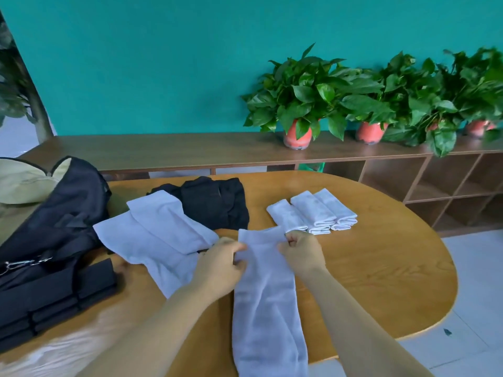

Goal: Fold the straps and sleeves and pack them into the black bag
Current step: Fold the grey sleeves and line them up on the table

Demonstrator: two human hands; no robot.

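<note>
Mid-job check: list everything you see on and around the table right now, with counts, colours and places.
Long white fabric sleeve: one, white, flat at table centre, running to the near edge.
Unfolded white sleeves: two, white, overlapping left of centre.
Folded white sleeves: three, white, side by side, far right.
Crumpled black fabric: one pile, black, far centre.
Black bag: one, black, left edge.
Folded black straps: several, black, near left.
Oval wooden table: one, brown.
Potted plants: several, green in red pots, on wooden shelf behind.
Left hand: pinches the long sleeve's far end.
Right hand: pinches the same end.
</note>
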